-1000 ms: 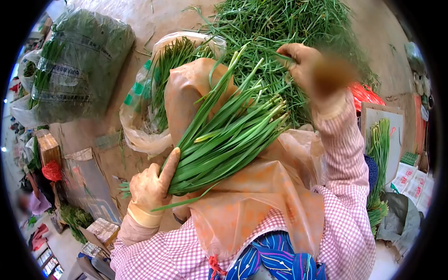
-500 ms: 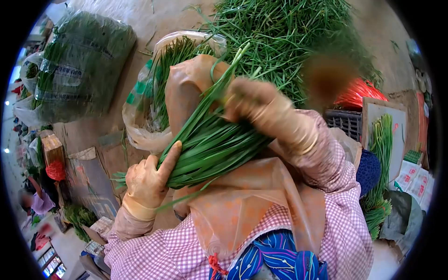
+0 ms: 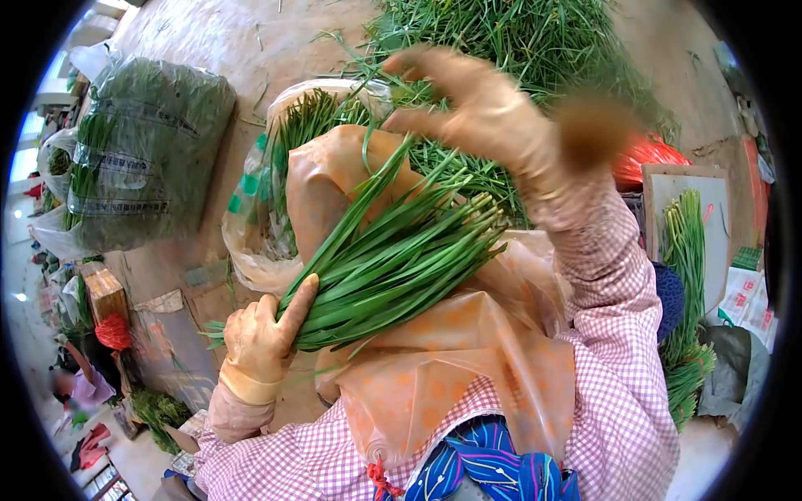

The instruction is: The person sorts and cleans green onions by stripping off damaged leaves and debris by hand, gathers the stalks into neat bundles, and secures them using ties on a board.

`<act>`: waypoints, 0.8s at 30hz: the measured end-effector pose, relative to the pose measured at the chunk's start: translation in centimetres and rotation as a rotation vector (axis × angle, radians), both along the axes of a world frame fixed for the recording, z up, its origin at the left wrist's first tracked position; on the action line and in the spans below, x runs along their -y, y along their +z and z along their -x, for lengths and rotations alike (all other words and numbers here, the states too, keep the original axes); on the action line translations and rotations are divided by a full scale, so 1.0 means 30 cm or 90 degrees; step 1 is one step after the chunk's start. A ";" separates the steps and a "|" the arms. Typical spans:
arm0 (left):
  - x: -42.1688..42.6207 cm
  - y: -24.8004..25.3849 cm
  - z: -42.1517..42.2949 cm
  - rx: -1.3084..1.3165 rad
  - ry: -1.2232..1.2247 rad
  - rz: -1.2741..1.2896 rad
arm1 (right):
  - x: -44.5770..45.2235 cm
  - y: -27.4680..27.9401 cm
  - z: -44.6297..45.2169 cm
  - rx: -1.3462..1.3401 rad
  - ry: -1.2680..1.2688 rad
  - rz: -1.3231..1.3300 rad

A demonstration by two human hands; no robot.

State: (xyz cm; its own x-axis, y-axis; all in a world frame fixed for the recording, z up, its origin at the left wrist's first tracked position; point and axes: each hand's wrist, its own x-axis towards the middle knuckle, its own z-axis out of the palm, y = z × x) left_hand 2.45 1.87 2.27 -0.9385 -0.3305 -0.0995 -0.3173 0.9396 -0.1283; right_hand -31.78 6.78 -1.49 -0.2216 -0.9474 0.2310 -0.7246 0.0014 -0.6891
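Observation:
A bunch of garlic chives [image 3: 401, 271] lies slanted across my lap, over an orange-patterned plastic apron [image 3: 451, 351]. Around its leafy end at the left, my left hand [image 3: 255, 342] is closed, thumb on top of the leaves. The pale cut stem ends fan out unevenly at the right. My right hand [image 3: 472, 108] is raised beyond the bunch, with fingers and thumb apart and nothing seen between them. It hovers in front of a big heap of loose chives [image 3: 543, 33] on the floor.
An open plastic bag [image 3: 255, 263] holding chives stands just beyond my knee. A large stuffed bag [image 3: 142, 167] sits at far left. Long chive bundles [image 3: 687, 259] lean on a board at right, near red plastic [image 3: 652, 154]. A person [image 3: 88, 388] is at far left.
My right hand has left the bunch, moved up and away, and opened. The stem ends now show. My left hand keeps its hold; the view has shifted slightly.

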 end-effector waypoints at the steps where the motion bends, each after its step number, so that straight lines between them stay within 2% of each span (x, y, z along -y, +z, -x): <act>1: 0.005 0.016 0.008 0.017 -0.019 0.009 | 0.019 0.013 -0.058 -0.074 0.054 -0.047; 3: 0.017 0.035 0.017 0.026 -0.043 0.038 | 0.055 0.040 -0.097 -0.109 0.229 -0.244; 4: 0.026 0.042 0.022 0.030 -0.066 0.066 | 0.086 0.019 -0.118 -0.169 0.233 -0.374; 5: 0.041 0.046 0.023 0.032 -0.074 0.066 | 0.080 -0.019 -0.108 -0.164 0.226 -0.375; 7: 0.064 0.053 0.019 0.046 -0.083 0.091 | 0.040 -0.094 -0.063 0.047 0.162 -0.237; 10: 0.082 0.091 0.063 0.020 -0.030 -0.035 | -0.027 -0.194 0.059 0.049 0.033 -0.290; 11: 0.087 0.106 0.083 -0.018 0.004 -0.101 | -0.055 -0.279 0.103 -0.026 -0.055 -0.281; 12: 0.084 0.168 0.123 0.083 0.103 -0.204 | -0.091 -0.293 0.156 -0.015 -0.108 -0.397; 13: 0.098 0.156 0.128 0.082 0.097 -0.201 | -0.137 -0.392 0.213 0.057 -0.183 -0.377; 15: 0.145 0.127 0.135 -0.173 0.186 -0.554 | -0.217 -0.557 0.219 0.534 -0.390 -0.220; 16: 0.152 0.179 0.204 -0.131 0.235 -0.602 | -0.239 -0.582 0.205 0.688 -0.332 -0.211; 17: 0.167 0.206 0.265 -0.125 0.202 -0.607 | -0.252 -0.616 0.161 0.755 -0.234 -0.191; 19: 0.222 0.206 0.377 -0.148 0.108 -0.590 | -0.239 -0.636 0.047 1.100 -0.064 -0.207; 20: 0.224 0.228 0.449 -0.142 0.126 -0.643 | -0.216 -0.788 -0.002 1.277 0.025 -0.152; 21: 0.225 0.254 0.518 -0.134 0.146 -0.696 | -0.203 -0.731 -0.056 1.366 0.099 -0.022; 23: 0.251 0.271 0.611 -0.171 0.176 -0.798 | -0.204 -0.683 -0.068 1.329 0.098 0.082; 24: 0.258 0.305 0.635 -0.129 0.224 -0.814 | -0.207 -0.675 -0.061 1.317 0.097 0.119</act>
